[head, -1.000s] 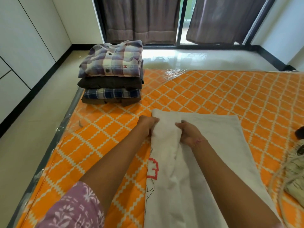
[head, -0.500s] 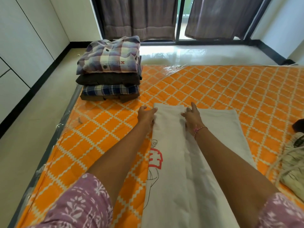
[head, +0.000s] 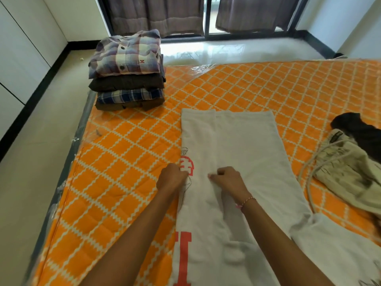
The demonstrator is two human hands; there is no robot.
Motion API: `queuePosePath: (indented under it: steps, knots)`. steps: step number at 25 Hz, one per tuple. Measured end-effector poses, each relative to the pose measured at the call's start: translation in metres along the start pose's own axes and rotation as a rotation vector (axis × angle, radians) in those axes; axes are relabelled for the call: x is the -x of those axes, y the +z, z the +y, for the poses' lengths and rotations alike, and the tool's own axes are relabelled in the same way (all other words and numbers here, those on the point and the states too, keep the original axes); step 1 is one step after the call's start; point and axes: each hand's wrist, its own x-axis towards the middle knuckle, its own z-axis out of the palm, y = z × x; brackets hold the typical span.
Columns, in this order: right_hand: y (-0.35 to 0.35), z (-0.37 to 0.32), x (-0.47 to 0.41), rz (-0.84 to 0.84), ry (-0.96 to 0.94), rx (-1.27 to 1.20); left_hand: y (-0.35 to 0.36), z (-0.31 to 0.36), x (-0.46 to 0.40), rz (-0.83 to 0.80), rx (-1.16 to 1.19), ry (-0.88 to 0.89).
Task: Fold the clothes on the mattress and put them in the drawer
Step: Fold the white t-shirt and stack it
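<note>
Pinching the white garment [head: 243, 145], both hands work mid-cloth: left hand [head: 172, 178] grips its left edge by the red print, right hand [head: 228, 180] curls on a fold. Garment lies flat on the orange mattress [head: 127, 162]; folded stack [head: 127, 71] at far-left corner, unfolded clothes [head: 350, 162] to the right.

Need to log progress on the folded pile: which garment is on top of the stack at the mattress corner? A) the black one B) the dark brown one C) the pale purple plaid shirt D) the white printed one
C: the pale purple plaid shirt lies on top of the stack, with a dark brown garment directly under it.
</note>
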Motion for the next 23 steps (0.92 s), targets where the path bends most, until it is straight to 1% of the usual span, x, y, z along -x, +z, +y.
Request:
queuePosePath:
  steps: [1, 2, 3, 4, 6, 7, 9, 10, 11, 13, 14, 16, 18, 19, 20, 21, 22, 23]
  knots:
    - [0.001, 0.001, 0.006, -0.003, -0.014, -0.046, 0.002, -0.002, 0.006, 0.033, 0.023, -0.011]
    - [0.001, 0.004, 0.010, 0.038, -0.015, -0.121, 0.003, -0.003, 0.013, 0.061, 0.058, -0.024]
    - [0.001, 0.007, 0.015, 0.084, 0.006, -0.205, 0.005, -0.005, 0.022, 0.064, 0.104, -0.037]
    - [0.002, 0.010, 0.020, 0.092, 0.032, -0.263, 0.008, -0.008, 0.031, 0.041, 0.149, -0.055]
    - [0.002, 0.017, 0.033, 0.041, 0.027, -0.251, 0.013, -0.019, 0.051, 0.009, 0.177, -0.078]
    - [0.003, 0.019, 0.037, 0.058, -0.006, -0.218, 0.015, -0.025, 0.060, 0.006, 0.147, -0.079]
    - [0.001, 0.024, 0.054, 0.158, -0.071, -0.180, 0.014, -0.036, 0.085, 0.047, 0.096, -0.084]
    - [0.001, 0.029, 0.067, 0.191, -0.092, -0.124, 0.014, -0.041, 0.098, 0.062, 0.085, -0.092]
    - [0.001, 0.038, 0.081, 0.213, -0.116, 0.013, 0.014, -0.048, 0.116, 0.065, 0.066, -0.102]
    - [0.000, 0.064, 0.107, 0.222, -0.148, 0.400, 0.022, -0.069, 0.153, 0.063, -0.010, -0.103]
    - [-0.002, 0.079, 0.120, 0.216, -0.154, 0.554, 0.027, -0.082, 0.172, 0.078, -0.060, -0.087]
    - [-0.009, 0.102, 0.139, 0.193, -0.169, 0.727, 0.034, -0.106, 0.207, 0.131, -0.130, -0.026]
    - [-0.020, 0.114, 0.144, 0.154, -0.211, 0.765, 0.038, -0.117, 0.228, 0.217, -0.158, 0.015]
    - [-0.027, 0.118, 0.143, 0.132, -0.224, 0.705, 0.042, -0.118, 0.233, 0.282, -0.213, 0.055]
    - [-0.034, 0.121, 0.145, 0.099, -0.215, 0.623, 0.047, -0.118, 0.235, 0.372, -0.293, 0.154]
    - [-0.043, 0.125, 0.146, 0.038, -0.197, 0.540, 0.054, -0.116, 0.241, 0.411, -0.363, 0.272]
    - [-0.052, 0.129, 0.148, -0.029, -0.173, 0.472, 0.064, -0.114, 0.248, 0.384, -0.423, 0.402]
    - [-0.061, 0.133, 0.149, -0.069, -0.160, 0.398, 0.075, -0.114, 0.256, 0.280, -0.487, 0.514]
